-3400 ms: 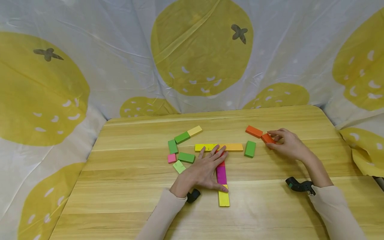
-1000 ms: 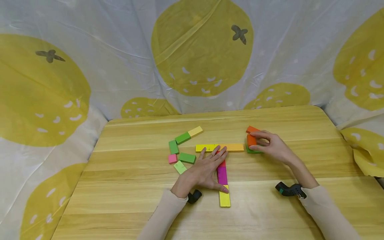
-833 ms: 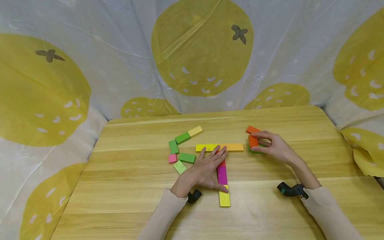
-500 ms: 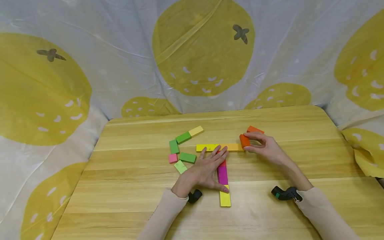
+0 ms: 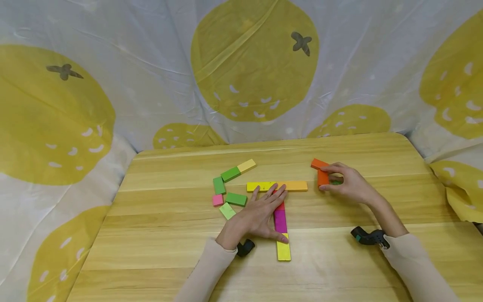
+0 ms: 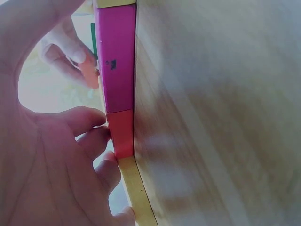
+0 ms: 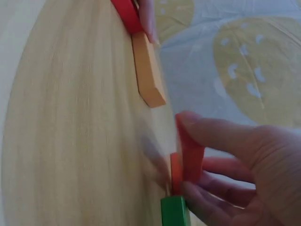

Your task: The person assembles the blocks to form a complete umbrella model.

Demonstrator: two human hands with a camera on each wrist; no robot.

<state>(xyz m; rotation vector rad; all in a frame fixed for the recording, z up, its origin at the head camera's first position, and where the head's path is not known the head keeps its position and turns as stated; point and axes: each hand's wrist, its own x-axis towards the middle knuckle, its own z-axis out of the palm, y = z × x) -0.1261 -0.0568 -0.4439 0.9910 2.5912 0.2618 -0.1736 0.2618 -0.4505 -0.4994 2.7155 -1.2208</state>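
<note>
Wrinkly white cloth (image 5: 351,63) with big yellow prints (image 5: 256,63) hangs behind a wood-grain tabletop (image 5: 170,260). Head cam: right hand (image 5: 351,185) has its grip pinched on an orange block (image 5: 322,178), right of the T of blocks (image 5: 280,218); left hand (image 5: 254,217) lies spread over that, grip slack. Left wrist: blurry tabletop beside a magenta block (image 6: 117,61). Right wrist: more cloth, green block (image 7: 174,211) near the pinched one.

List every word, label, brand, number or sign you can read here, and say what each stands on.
No words, labels, brands, numbers or signs can be read.
Purple block: small dark mark, too blurred to read.
Yellow crossbar block: tiny specks, too small to tell whether they are print.
Backdrop cloth: yellow printed shapes, no lettering visible.
</note>
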